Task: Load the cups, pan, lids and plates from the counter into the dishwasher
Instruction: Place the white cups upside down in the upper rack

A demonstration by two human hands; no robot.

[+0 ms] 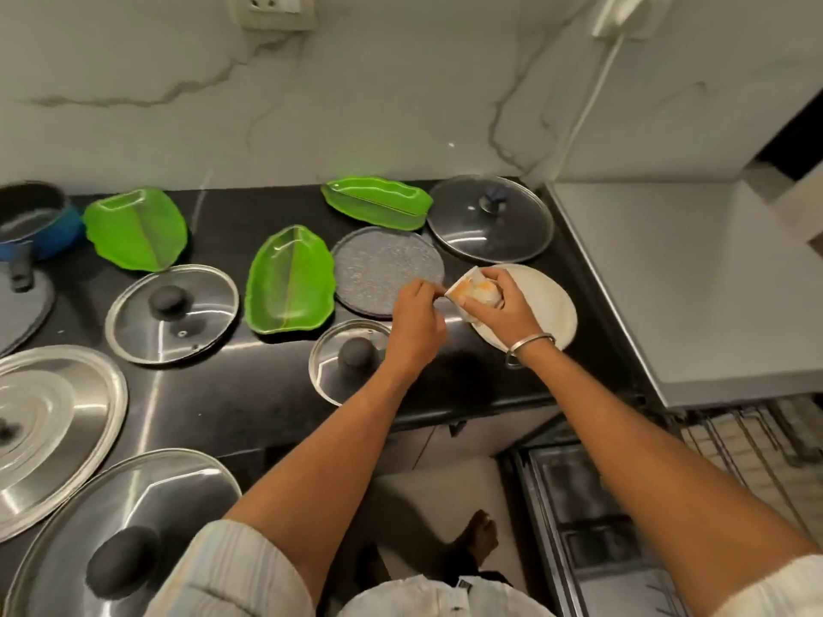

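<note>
Head view, centre right: right hand [499, 311] curled round a tilted white-and-orange cup [474, 292], grip closed on it above a pale plate [554, 305]. Left hand [416, 320], fingers bent, pinching at the cup's rim. Lids, green plates around on the dark surface [249, 394].

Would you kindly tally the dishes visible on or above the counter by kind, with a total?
Green leaf-shaped plates: 3
Round plates, grey and white: 2
Glass lids: 3
Steel lids: 2
Blue pan: 1
Cup, held in the right hand, left hand at its rim: 1
Total: 12
</note>
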